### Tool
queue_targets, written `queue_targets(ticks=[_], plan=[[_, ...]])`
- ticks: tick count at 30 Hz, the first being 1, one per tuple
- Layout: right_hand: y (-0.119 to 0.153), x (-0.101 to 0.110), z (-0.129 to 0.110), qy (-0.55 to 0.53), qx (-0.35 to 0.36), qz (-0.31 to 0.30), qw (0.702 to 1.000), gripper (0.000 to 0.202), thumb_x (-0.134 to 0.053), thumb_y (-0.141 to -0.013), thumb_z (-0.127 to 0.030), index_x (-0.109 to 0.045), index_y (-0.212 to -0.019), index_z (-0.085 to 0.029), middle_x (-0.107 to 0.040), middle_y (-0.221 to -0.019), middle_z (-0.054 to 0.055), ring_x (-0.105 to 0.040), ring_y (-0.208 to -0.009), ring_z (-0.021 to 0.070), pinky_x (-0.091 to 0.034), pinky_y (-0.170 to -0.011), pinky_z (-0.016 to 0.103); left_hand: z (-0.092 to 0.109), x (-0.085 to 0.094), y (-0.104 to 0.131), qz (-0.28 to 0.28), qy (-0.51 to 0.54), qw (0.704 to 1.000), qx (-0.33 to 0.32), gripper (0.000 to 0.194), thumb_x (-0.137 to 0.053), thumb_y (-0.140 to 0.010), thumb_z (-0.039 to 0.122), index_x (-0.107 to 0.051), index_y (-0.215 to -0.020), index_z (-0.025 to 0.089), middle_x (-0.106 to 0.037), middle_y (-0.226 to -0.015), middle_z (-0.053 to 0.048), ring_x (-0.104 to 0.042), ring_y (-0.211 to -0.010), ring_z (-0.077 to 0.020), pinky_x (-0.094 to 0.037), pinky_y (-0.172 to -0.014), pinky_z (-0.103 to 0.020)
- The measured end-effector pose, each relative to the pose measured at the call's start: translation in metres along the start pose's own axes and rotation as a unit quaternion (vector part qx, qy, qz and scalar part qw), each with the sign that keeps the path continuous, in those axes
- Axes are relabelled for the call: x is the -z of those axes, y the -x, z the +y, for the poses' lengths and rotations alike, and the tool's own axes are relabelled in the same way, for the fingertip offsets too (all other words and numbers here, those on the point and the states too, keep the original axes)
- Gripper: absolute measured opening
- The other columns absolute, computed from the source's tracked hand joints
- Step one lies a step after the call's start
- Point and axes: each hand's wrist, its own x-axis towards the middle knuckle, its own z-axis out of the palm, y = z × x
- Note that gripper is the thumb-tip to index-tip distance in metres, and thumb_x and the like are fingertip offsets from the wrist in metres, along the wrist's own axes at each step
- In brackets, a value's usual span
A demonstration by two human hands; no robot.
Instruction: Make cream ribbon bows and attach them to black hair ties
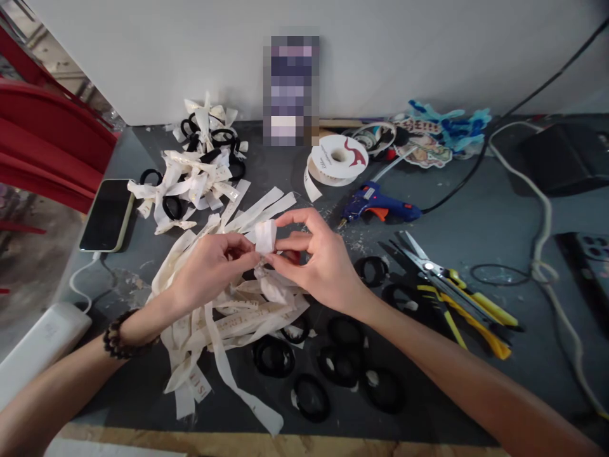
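Note:
My left hand (223, 257) and my right hand (316, 254) meet over the middle of the table, both closed on a white ribbon (265, 237). The ribbon makes a loop that stands up between my fingertips, and an end hangs below them. Whether a hair tie is inside the folds I cannot tell. Beneath my hands lies a heap of loose cream ribbon strips (238, 311), some with printed letters. Several black hair ties (311, 397) lie in front of my right hand, some with a pale patch on them.
Hair ties with ribbon bows (200, 168) are piled at the back left, beside a phone (107, 214) on a cable. A ribbon spool (339, 158), a blue glue gun (378, 203), scissors (451, 279) and yellow-handled pliers (476, 324) lie right. A white power bank (45, 343) sits left.

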Motion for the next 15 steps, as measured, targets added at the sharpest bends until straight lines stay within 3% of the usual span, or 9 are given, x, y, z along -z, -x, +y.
queue_targets(ticks=[4,7,10,15], plan=[[-0.003,0.003,0.009,-0.065,-0.019,0.008,0.998,0.058,-0.080,-0.090,-0.046,-0.052,-0.136,-0.026,-0.082,-0.106,0.005,-0.078,-0.097,0.0244,-0.060,-0.085,0.040,-0.003,0.001,0.001,0.119,-0.064,0.983,-0.122,0.013,-0.073,-0.091,0.030,-0.073,-0.081,0.021,-0.072,-0.080,-0.002,-0.065,-0.076,-0.0178,-0.051,-0.070,-0.030],[-0.002,0.005,0.005,-0.035,-0.007,-0.025,0.999,0.061,-0.084,-0.086,-0.049,-0.057,-0.134,-0.026,-0.080,-0.124,0.009,-0.075,-0.118,0.0284,-0.058,-0.092,0.041,-0.008,0.001,0.000,0.170,-0.011,0.979,-0.112,0.017,-0.076,-0.092,0.035,-0.073,-0.081,0.022,-0.073,-0.085,-0.002,-0.066,-0.081,-0.0189,-0.052,-0.077,-0.033],[0.002,0.004,-0.006,0.024,0.006,-0.037,0.999,0.050,-0.088,-0.081,-0.044,-0.067,-0.123,-0.026,-0.081,-0.118,0.006,-0.077,-0.111,0.0279,-0.058,-0.087,0.038,-0.016,-0.003,-0.002,0.206,0.068,0.974,-0.068,0.022,-0.076,-0.093,0.038,-0.069,-0.082,0.021,-0.069,-0.085,-0.002,-0.063,-0.078,-0.0176,-0.051,-0.071,-0.031],[0.005,0.003,-0.011,0.050,0.004,-0.043,0.998,0.030,-0.084,-0.086,-0.039,-0.074,-0.112,-0.027,-0.083,-0.106,0.001,-0.078,-0.097,0.0235,-0.057,-0.079,0.032,-0.022,-0.012,-0.001,0.177,0.192,0.965,-0.031,0.026,-0.072,-0.098,0.041,-0.062,-0.084,0.021,-0.070,-0.084,-0.002,-0.067,-0.079,-0.0173,-0.054,-0.075,-0.031]])
